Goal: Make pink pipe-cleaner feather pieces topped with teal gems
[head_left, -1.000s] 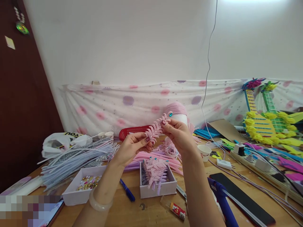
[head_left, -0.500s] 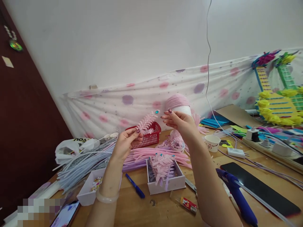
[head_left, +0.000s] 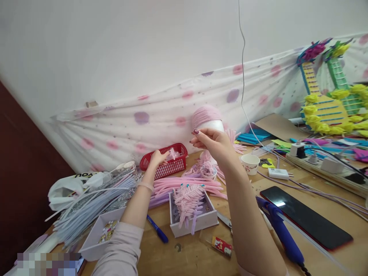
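Note:
My left hand (head_left: 158,158) reaches over the near left part of the red basket (head_left: 172,167), its fingers partly hidden at the basket's opening; whether they hold anything is unclear. Pink fuzzy pieces (head_left: 173,154) lie inside the basket. My right hand (head_left: 209,142) is raised in front of the pink yarn-wrapped white form (head_left: 207,115), thumb and fingertips brought together; anything between them is too small to make out. Below, a stack of pink fringed pieces with blue gems (head_left: 188,199) rests on a white box (head_left: 195,224).
Pink pipe cleaners (head_left: 184,184) and pale blue ones (head_left: 86,209) lie on the table. A glue gun (head_left: 283,230), black phone (head_left: 307,216), paper cup (head_left: 250,165), blue pen (head_left: 157,229), lighter (head_left: 221,246) and gem box (head_left: 99,251) surround the arms.
My left hand has moved from in front of the basket to over it, and the pink fringed piece with a blue gem no longer shows in its fingers. The whole view has shifted slightly.

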{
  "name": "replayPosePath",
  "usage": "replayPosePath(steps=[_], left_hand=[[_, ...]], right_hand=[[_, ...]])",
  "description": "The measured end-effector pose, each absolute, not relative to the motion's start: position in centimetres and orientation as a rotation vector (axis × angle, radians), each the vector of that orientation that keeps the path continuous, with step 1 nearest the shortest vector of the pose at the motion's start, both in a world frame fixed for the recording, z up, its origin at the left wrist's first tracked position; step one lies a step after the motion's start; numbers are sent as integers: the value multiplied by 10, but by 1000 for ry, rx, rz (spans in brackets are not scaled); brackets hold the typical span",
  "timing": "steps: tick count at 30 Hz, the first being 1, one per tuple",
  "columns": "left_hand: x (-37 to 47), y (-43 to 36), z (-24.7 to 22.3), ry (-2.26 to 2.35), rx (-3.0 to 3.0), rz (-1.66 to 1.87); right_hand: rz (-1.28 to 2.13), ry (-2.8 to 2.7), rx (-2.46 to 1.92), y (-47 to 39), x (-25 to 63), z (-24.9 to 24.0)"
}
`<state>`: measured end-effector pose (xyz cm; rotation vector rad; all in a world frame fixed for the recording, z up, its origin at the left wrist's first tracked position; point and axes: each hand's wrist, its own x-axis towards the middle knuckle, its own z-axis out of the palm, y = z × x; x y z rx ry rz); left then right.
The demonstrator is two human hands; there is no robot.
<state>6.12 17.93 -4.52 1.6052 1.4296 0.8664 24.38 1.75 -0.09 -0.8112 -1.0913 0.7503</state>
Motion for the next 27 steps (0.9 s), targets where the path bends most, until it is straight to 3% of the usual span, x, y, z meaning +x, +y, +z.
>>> replayPosePath(steps=[10,22,27], left_hand=[[77,97,-63,1128,2199,165],[87,74,-64,949,2168,452],[70,72,-42,861,1923,912]], right_hand=[[540,-1176,-928,19,252,-5],[495,-1131,-915,17,255,-4],[537,-1221,-1007,27,253,-9]])
